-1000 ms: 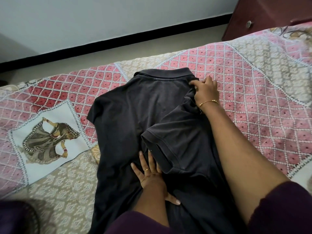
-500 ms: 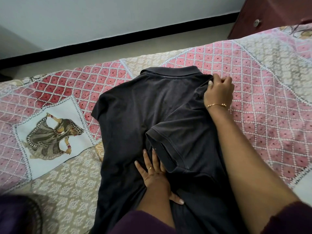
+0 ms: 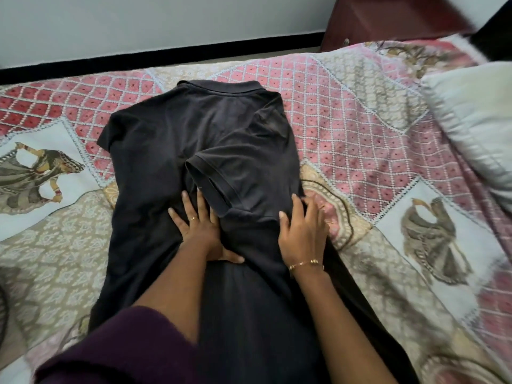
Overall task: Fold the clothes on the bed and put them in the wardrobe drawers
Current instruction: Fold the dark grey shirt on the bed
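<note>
A dark grey polo shirt (image 3: 171, 151) lies back-up on the patterned bedspread (image 3: 360, 128), collar at the far end. Its right side and sleeve (image 3: 238, 176) are folded inward over the back. My left hand (image 3: 199, 225) presses flat on the shirt's middle, fingers spread, just left of the folded sleeve. My right hand (image 3: 303, 231) rests flat on the shirt's right folded edge, fingers straight and reaching onto the bedspread. The shirt's lower part is hidden under my arms.
A white pillow (image 3: 476, 120) lies at the right. A dark red wooden wardrobe (image 3: 393, 20) stands beyond the bed's far right corner. The floor and a white wall with a black skirting (image 3: 166, 54) run along the far side.
My right hand has left the shirt's shoulder near the collar and slid down the folded edge to beside my left hand. The view has shifted right, showing the pillow.
</note>
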Action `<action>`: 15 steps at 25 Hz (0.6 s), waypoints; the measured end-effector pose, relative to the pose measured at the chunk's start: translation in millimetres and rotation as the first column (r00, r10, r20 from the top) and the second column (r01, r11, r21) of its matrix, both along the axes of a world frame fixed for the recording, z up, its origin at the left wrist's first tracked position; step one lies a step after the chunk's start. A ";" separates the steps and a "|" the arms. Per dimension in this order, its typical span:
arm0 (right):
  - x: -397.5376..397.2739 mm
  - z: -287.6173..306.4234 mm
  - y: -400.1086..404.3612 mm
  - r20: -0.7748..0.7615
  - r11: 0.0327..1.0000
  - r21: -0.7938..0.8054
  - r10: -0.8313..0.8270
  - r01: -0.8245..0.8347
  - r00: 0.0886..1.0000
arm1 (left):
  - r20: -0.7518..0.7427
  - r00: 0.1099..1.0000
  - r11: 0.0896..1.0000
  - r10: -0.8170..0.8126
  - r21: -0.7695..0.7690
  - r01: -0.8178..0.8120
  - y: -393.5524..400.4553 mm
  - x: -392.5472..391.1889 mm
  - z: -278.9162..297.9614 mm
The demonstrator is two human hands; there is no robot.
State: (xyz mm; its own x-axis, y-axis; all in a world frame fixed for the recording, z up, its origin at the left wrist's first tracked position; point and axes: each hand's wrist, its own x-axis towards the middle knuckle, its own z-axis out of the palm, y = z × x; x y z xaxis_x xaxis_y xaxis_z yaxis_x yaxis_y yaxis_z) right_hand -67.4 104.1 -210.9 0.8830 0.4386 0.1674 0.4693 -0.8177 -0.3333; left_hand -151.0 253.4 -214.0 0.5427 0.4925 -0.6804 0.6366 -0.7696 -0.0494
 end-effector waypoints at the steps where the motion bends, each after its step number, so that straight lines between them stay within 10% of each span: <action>1: -6.3 -2.1 -14.9 -0.029 1.000 -0.010 -0.022 0.022 0.999 | 0.074 0.997 1.000 0.002 0.005 -0.002 0.3 -6.1 -0.6; 4: -8.6 -0.8 -58.5 -0.119 0.990 -0.073 -0.124 0.116 0.985 | 0.437 0.898 0.997 0.056 0.015 -0.070 -12.7 -20.2 6.2; 8: -4.2 3.9 -99.9 -0.349 0.996 -0.038 -0.095 0.087 0.932 | 0.871 0.455 0.946 0.186 -0.035 -0.321 -63.2 0.8 34.2; 11: -5.8 15.4 -115.3 -0.291 0.973 0.009 -0.218 0.230 0.931 | 0.574 0.559 0.800 0.598 -0.379 -0.465 -100.2 36.5 41.6; 15: -24.8 13.4 -145.5 -0.094 0.966 0.210 -0.130 0.147 0.987 | 0.137 0.279 0.258 0.950 -0.847 -0.464 -130.7 62.6 37.7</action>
